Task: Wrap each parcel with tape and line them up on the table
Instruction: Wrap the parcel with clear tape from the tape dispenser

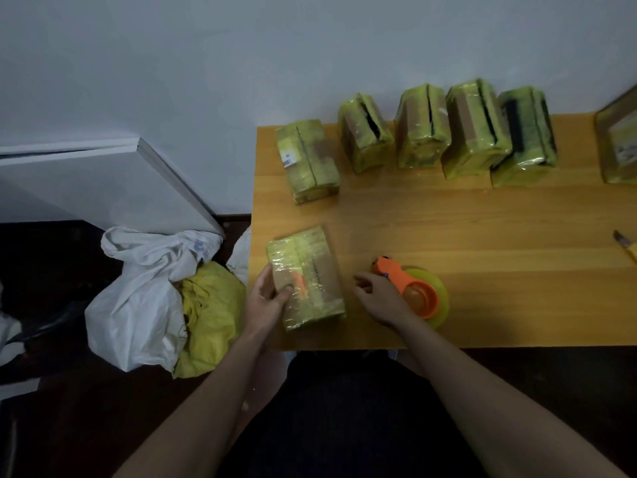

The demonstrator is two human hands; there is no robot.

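Two hands over the near left corner of the wooden table [482, 236]. Left hand [263, 298] holds the near parcel [306, 277] by its left edge: thumb curled over the top face, fingers along the side. Parcel lies flat near the table's front-left corner, brown card showing through yellowish tape wrap, an orange mark on its top face beside the thumb. Right hand [379, 298] hovers just right of the parcel, fingers loosely curled and spread, holding nothing; it lies close against the orange handle of the tape dispenser [420, 291], contact cannot be told. Dispenser rests on the table with a yellow-green roll under its orange frame. Farther back, one wrapped parcel [306, 160] with a white barcode label lies flat near the left edge. Behind and right of it, four wrapped parcels [448, 129] stand in a row along the wall [310, 46], close side by side, the rightmost with a dark band. Another flat wrapped parcel [618, 143] is cut off at the right edge. A yellow-handled tool [625, 244] lies at the right edge, only partly visible. On the floor left of the table: a white plastic bag [138, 298] touching a yellow bag [210, 305]; a white board [103, 174] leans against the wall behind them.
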